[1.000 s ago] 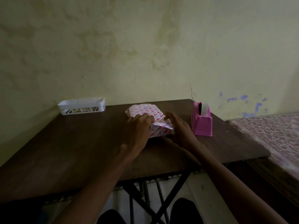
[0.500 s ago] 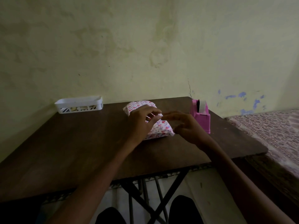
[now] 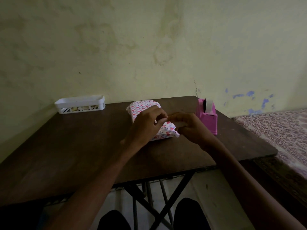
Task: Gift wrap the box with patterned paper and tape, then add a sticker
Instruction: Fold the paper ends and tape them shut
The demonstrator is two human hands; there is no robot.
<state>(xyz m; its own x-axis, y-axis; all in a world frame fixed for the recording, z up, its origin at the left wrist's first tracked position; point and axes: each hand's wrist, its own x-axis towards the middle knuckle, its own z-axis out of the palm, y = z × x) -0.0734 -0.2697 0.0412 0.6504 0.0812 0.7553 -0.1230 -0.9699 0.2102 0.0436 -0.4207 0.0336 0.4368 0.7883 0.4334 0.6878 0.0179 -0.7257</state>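
The box (image 3: 143, 106), wrapped in white paper with pink and blue hearts, lies on the dark wooden table (image 3: 79, 146) near its far edge. My left hand (image 3: 146, 126) rests on the box's near half, its curled fingertips meeting those of my right hand (image 3: 188, 129) just above the box's right side. A pale strip of tape (image 3: 181, 124) shows between the fingers of my right hand, and both hands seem to pinch it. The near right corner of the box pokes out beneath the hands.
A pink tape dispenser (image 3: 207, 121) with a roll stands right of the box, close to my right hand. A white slotted tray (image 3: 79, 105) with small items sits at the table's back left. A patterned bed cover (image 3: 282, 130) borders the table's right edge.
Both hands lifted from folding the paper at the box's near end. My right hand rose to meet my left fingertips above the box, and a pale tape strip now shows there.
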